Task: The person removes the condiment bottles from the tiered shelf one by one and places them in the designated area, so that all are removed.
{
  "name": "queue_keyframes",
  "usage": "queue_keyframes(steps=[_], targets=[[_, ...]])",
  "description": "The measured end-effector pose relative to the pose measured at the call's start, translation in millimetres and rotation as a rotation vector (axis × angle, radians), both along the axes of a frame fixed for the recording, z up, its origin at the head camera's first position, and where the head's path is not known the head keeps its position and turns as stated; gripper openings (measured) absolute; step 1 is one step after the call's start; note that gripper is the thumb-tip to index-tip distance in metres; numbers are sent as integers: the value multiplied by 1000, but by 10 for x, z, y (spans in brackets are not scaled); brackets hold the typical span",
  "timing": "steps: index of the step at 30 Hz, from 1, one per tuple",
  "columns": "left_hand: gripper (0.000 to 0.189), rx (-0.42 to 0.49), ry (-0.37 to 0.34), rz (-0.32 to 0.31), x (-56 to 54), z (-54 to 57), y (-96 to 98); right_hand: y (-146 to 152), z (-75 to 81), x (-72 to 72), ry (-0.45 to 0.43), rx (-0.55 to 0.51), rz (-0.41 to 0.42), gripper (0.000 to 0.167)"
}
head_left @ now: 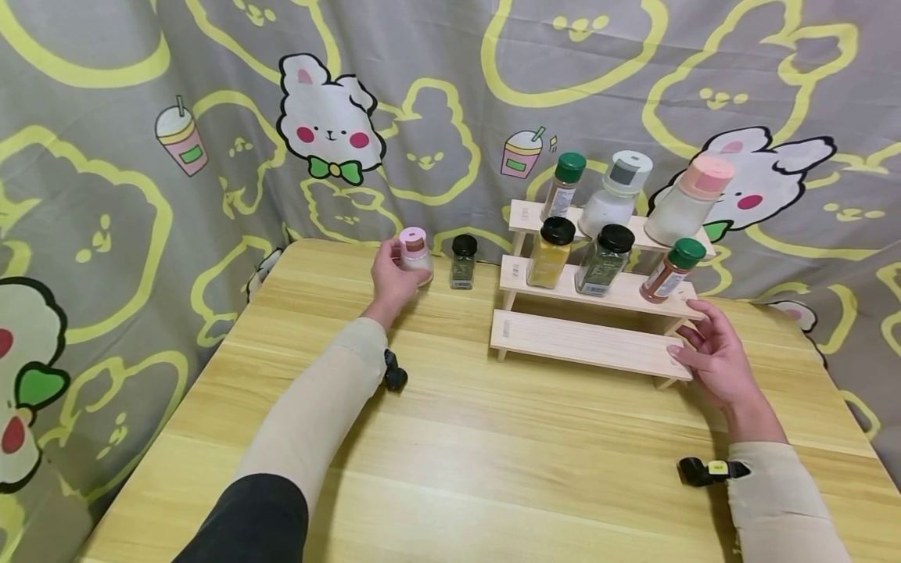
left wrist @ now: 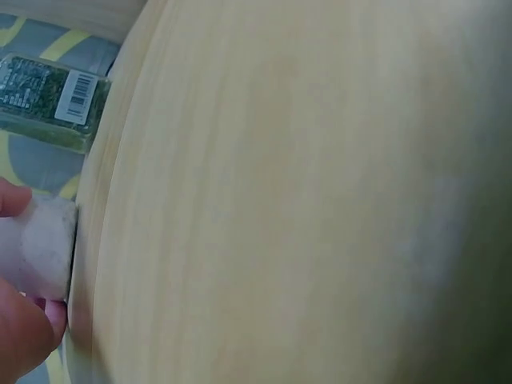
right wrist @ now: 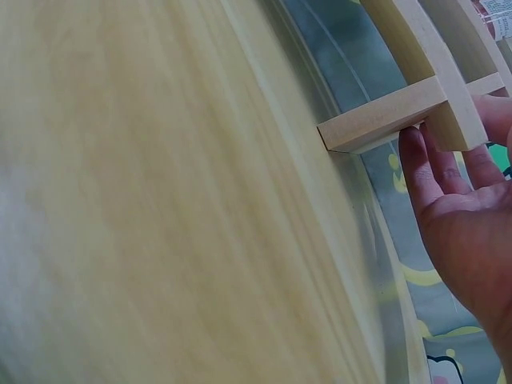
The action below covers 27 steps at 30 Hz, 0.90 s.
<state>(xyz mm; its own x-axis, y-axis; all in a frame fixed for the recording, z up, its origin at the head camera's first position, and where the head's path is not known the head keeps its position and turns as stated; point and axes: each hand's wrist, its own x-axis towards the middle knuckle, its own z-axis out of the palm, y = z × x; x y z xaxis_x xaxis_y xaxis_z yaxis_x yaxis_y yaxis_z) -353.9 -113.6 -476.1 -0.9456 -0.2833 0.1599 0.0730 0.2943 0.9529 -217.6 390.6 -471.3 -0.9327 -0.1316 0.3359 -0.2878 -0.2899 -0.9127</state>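
At the back left of the table, my left hand [head_left: 396,276] grips a small seasoning shaker [head_left: 415,254] with a pink lid and whitish contents. Its base [left wrist: 52,248] meets the tabletop in the left wrist view. Just right of it stands a black-capped jar of green herbs [head_left: 463,262]. My right hand [head_left: 721,356] holds the right end of a three-tier wooden rack [head_left: 584,338], thumb at the lowest tier. In the right wrist view, its fingers [right wrist: 428,172] curl under the shelf end beside a leg.
The middle tier bears a yellow spice jar [head_left: 549,254], a green herb jar [head_left: 604,262] and a green-capped red spice bottle [head_left: 672,272]. On top stand a green-capped bottle [head_left: 563,188], a grey-lidded shaker [head_left: 615,195] and a pink-lidded shaker [head_left: 690,202]. A patterned curtain [head_left: 436,47] hangs behind.
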Motion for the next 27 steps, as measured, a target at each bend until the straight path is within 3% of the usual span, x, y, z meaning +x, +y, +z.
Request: queue_keyframes(steps=[11,27], targets=[[78,-21,-8,-5,29,4,-15,-20,10,11,-16,3,-3,82],[83,-29,10,21,226,139,13,-11,19,2,-10,-7,19,83]])
